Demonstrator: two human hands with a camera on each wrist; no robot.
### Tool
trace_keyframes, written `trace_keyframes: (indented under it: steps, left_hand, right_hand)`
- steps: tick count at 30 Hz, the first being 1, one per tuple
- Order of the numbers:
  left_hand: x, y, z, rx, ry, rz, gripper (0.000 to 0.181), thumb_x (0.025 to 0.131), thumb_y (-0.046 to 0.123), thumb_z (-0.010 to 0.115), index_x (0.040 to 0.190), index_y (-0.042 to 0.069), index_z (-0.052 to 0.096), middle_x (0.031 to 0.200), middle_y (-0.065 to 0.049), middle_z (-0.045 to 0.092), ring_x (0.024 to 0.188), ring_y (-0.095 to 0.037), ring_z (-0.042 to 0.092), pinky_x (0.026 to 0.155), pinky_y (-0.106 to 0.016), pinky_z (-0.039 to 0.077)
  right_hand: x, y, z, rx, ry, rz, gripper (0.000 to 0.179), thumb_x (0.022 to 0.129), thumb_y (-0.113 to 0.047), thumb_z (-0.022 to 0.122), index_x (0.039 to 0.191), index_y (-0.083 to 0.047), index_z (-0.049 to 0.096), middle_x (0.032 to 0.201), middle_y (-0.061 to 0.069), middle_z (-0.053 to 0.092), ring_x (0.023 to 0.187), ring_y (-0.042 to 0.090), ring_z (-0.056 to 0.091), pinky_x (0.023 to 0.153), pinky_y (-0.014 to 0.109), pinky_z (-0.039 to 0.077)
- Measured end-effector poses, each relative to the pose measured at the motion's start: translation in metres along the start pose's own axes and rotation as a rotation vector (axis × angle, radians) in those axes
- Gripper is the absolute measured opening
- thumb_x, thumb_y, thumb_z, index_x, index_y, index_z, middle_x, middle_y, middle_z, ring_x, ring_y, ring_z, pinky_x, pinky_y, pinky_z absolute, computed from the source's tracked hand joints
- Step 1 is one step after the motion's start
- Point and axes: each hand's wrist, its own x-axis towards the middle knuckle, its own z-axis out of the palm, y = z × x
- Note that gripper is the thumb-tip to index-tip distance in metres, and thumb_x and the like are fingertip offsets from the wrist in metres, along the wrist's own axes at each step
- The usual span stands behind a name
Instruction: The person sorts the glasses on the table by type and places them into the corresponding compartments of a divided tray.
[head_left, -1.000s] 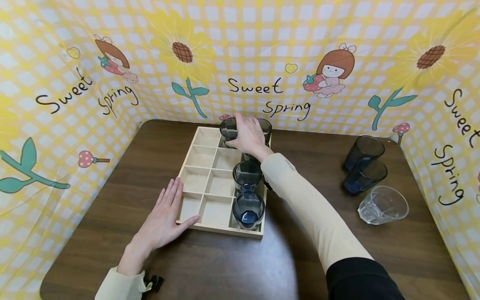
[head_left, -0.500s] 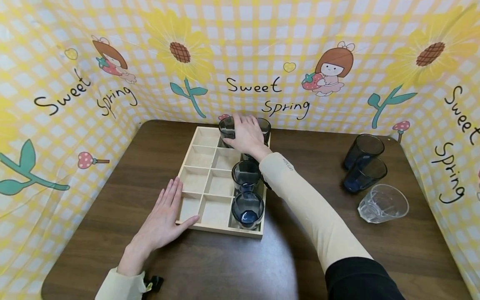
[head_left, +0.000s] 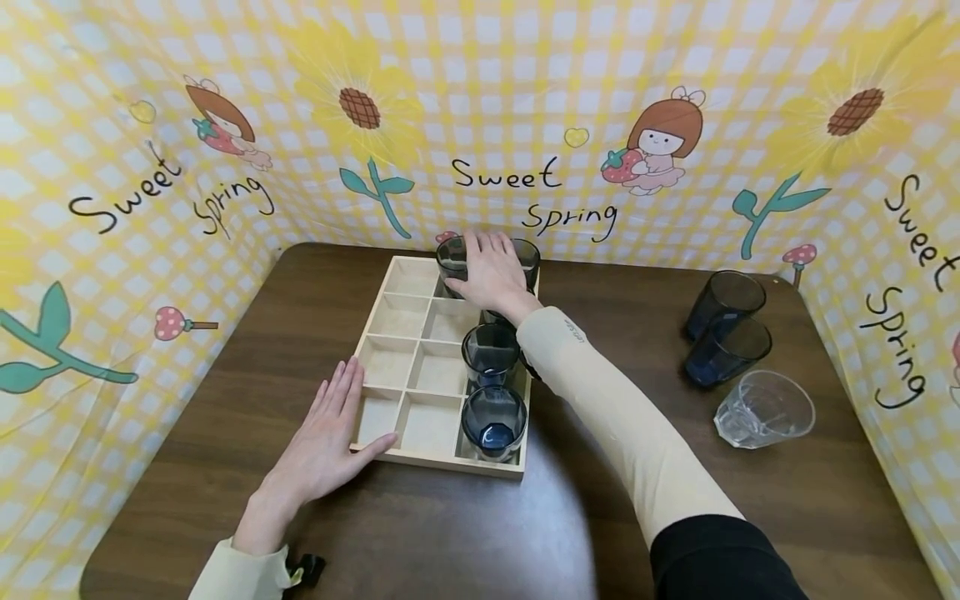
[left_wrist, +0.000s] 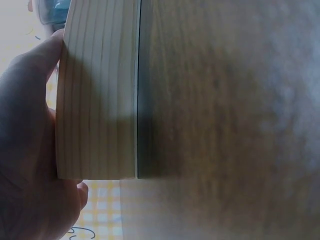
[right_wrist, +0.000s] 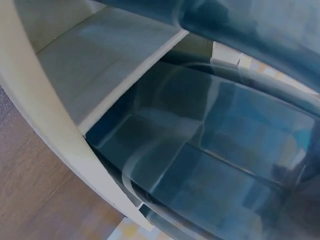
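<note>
A compartmented wooden tray (head_left: 378, 362) lies on the table with several dark tinted glasses in it, mostly down its right column. My right hand (head_left: 497, 275) is at the tray's back, fingers bent over a tinted glass (head_left: 452, 258) in the middle column, thumb on its near side. Another tinted glass (head_left: 531, 260) stands right beside that hand. Nearer the front are two more tinted glasses (head_left: 490, 350). In the head view my left hand (head_left: 318, 454) lies straight-fingered along the tray's left side, thumb over the front corner. The left wrist view shows the tray's side wall (left_wrist: 97, 100).
Two tinted glasses (head_left: 727, 350) and a clear glass (head_left: 765, 412) stand on the brown table (head_left: 450, 533) to the right. A checked yellow cloth (head_left: 510, 100) walls off the back and sides. My right forearm crosses the tray's right edge.
The head view shifts slightly. Both hands and the glasses keep practically the same places; the right hand's fingers settle a little lower over the glass.
</note>
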Motion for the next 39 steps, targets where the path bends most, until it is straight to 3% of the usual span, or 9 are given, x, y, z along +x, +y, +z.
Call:
trace_keyframes:
  steps: [7, 16, 25, 33, 39]
  left_hand:
    - [0.0, 0.001, 0.002, 0.001, -0.006, 0.005, 0.114, 0.104, 0.064, 0.065, 0.175, -0.003, 0.006, 0.186, -0.021, 0.0, 0.174, -0.042, 0.003, 0.143, -0.056, 0.006]
    - [0.002, 0.001, -0.001, -0.001, -0.015, 0.011, 0.115, 0.104, 0.063, 0.066, 0.175, -0.003, 0.005, 0.186, -0.022, -0.001, 0.174, -0.043, 0.001, 0.142, -0.059, 0.007]
    - [0.002, 0.001, -0.002, 0.014, -0.014, 0.002, 0.116, 0.104, 0.065, 0.065, 0.175, -0.002, 0.003, 0.186, -0.023, -0.001, 0.174, -0.042, 0.0, 0.143, -0.058, 0.005]
    - [0.002, 0.0, -0.002, 0.02, -0.003, -0.004, 0.117, 0.102, 0.065, 0.066, 0.175, -0.002, 0.004, 0.185, -0.024, 0.002, 0.174, -0.044, 0.002, 0.142, -0.062, 0.008]
    - [0.003, 0.002, -0.001, 0.026, -0.002, -0.003, 0.117, 0.102, 0.065, 0.066, 0.175, -0.001, 0.004, 0.185, -0.025, 0.004, 0.174, -0.044, 0.003, 0.142, -0.061, 0.008]
  right_hand:
    - [-0.006, 0.005, -0.002, 0.042, -0.015, -0.009, 0.088, 0.109, -0.059, 0.059, 0.173, -0.009, 0.025, 0.177, 0.016, 0.035, 0.168, 0.033, 0.029, 0.144, 0.046, 0.01]
    - [-0.015, 0.019, -0.029, 0.381, 0.054, -0.072, 0.085, 0.112, -0.05, 0.057, 0.175, -0.005, 0.022, 0.181, 0.022, 0.025, 0.169, 0.04, 0.025, 0.14, 0.056, 0.024]
    - [-0.039, 0.045, -0.079, 0.404, 0.134, -0.079, 0.087, 0.111, -0.053, 0.058, 0.176, -0.011, 0.02, 0.185, 0.018, 0.015, 0.172, 0.038, 0.017, 0.141, 0.061, 0.017]
    - [-0.064, 0.076, -0.107, 0.41, 0.22, -0.081, 0.085, 0.109, -0.049, 0.063, 0.175, -0.011, 0.025, 0.183, 0.016, 0.022, 0.169, 0.037, 0.026, 0.139, 0.06, 0.025]
    - [-0.091, 0.107, -0.125, 0.384, 0.212, -0.05, 0.087, 0.109, -0.047, 0.064, 0.176, -0.01, 0.021, 0.184, 0.017, 0.019, 0.172, 0.038, 0.019, 0.141, 0.061, 0.018]
